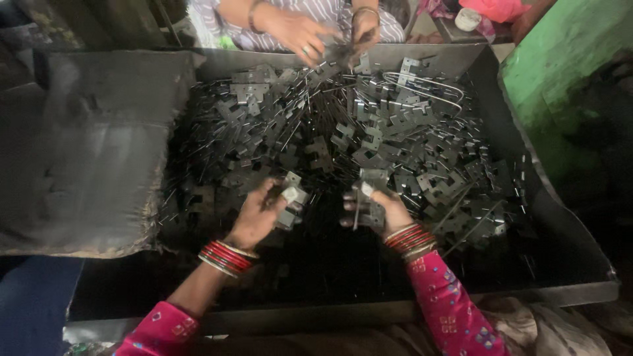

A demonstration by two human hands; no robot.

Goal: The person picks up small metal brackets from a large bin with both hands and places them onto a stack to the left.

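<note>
left hand [258, 214] fingers pinching small grey metal bracket [291, 196]; right hand [381, 209] fingers closed on another bracket plus thin pin [357, 212]. both over near edge of bracket heap [395, 138] in dark metal tray [580, 264]. co-worker's hands [303, 33] at far rim.

At twelve o'clock, the top edge is cutting off a co-worker in a striped garment [310, 16]; blur is smearing the small grey metal piece [343, 51] between their fingers.

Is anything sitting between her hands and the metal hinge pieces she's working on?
Nothing visible does. The left hand already grips a hinge plate, and the right hand grips another hinge piece with a thin pin.
</note>
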